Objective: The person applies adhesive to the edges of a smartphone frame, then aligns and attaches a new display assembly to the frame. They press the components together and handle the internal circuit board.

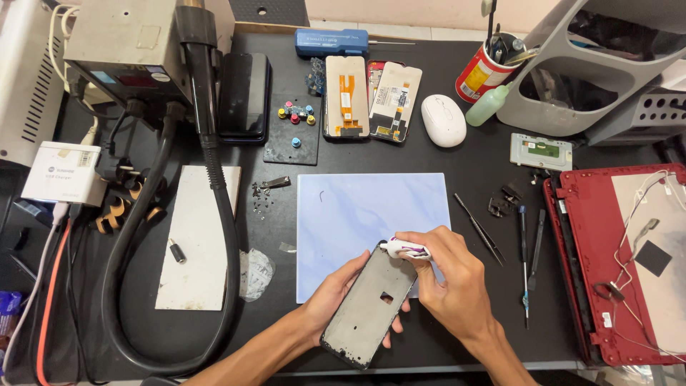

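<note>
My left hand (330, 294) grips a bare phone frame (369, 305) from its left side, tilting it over the front edge of a pale blue work mat (357, 214). My right hand (451, 275) pinches a small white and purple tube (404, 250) with its tip at the frame's top end. The frame is dark grey with a small square opening near its middle.
Tweezers (479, 229) and screwdrivers (525, 261) lie right of the mat, beside an opened red laptop shell (572, 271). At the back lie two phone screens (345, 96), a black phone (244, 95), a white mouse (443, 120) and a red can of tools (480, 73). A hot-air station hose (214, 179) loops at left.
</note>
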